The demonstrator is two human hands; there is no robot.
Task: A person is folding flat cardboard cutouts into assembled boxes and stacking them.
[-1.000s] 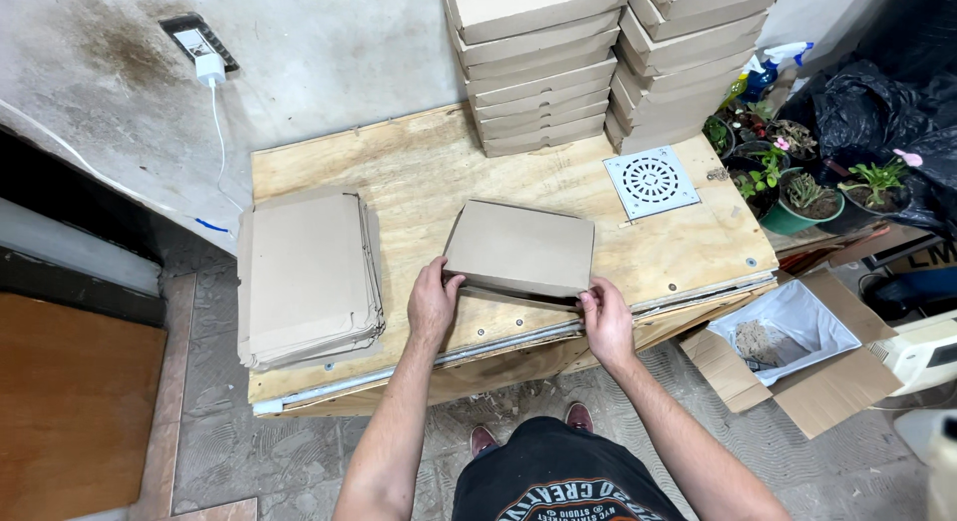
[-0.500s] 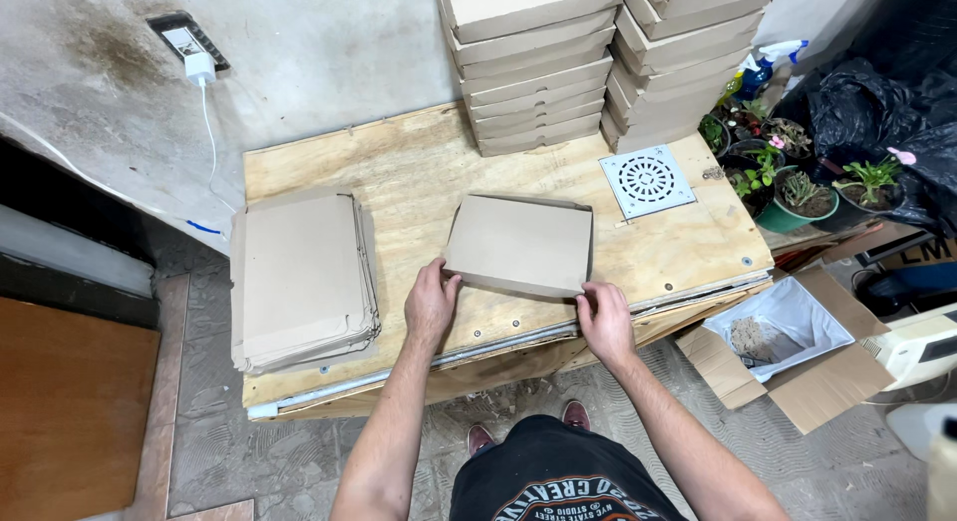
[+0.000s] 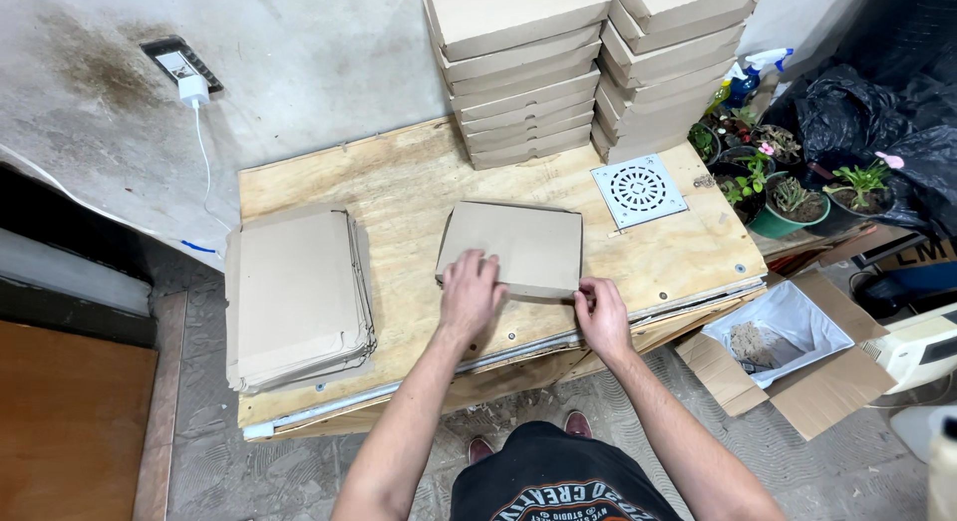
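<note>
1. Since the earlier frame, the left hand has slid from the box's near corner up onto its top, fingers spread flat and pressing down.
2. That flat, brown folded cardboard box lies on the pale plywood worktop, directly under the left palm and just beyond the right hand.
3. At the box's near right corner, the right hand pinches the front edge between thumb and fingers.
4. Judging by its look, the box is light, stiff across its panels and easily creased, so edges and corners offer the best hold.
5. Left of the left hand sits a stack of unfolded brown cardboard blanks.
6. Beyond both hands rise two tall piles of finished cardboard boxes; a white perforated square drain grate lies beyond the right hand.
</note>
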